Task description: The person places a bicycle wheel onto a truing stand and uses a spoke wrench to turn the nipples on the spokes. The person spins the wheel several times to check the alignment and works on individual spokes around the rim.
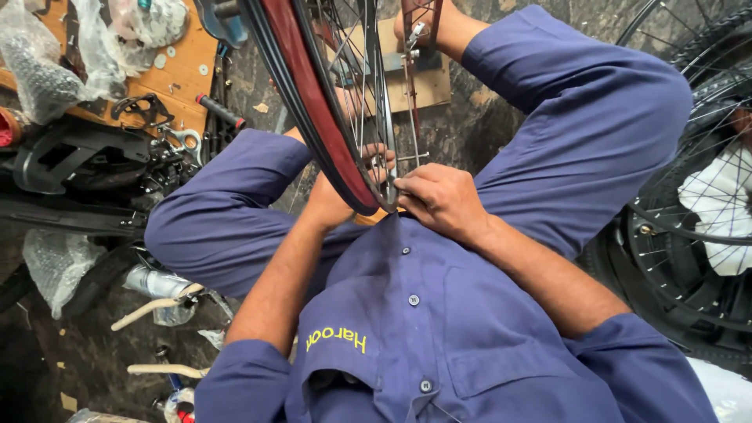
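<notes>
Nearest to the camera, the chest of a blue work shirt (pixel 439 329) with dark buttons fills the lower part of the view, and both bare forearms rise from it toward the middle. Just above the collar, the right hand (pixel 440 200) lies closed, with its fingertips pinched on the inner edge of a bicycle wheel rim (pixel 313 94), beside the thin spokes (pixel 356 78). The left hand (pixel 337 200) is on the other side of the same rim, its fingers curled around the rim's lowest part, so the rim stands upright between the two hands and touches both. The rim is black with a dark red band along its inner face, and it runs up and away from the hands to the top edge of the view. On both sides of it, the person's knees in blue trousers (pixel 595 117) are spread apart. Farther to the left, a wooden board (pixel 176 74) carries small metal parts and clear plastic bags (pixel 39 70), with black bicycle parts just below it. Far to the right, another spoked wheel (pixel 689 219) with a black tyre leans, well apart from the hands.
</notes>
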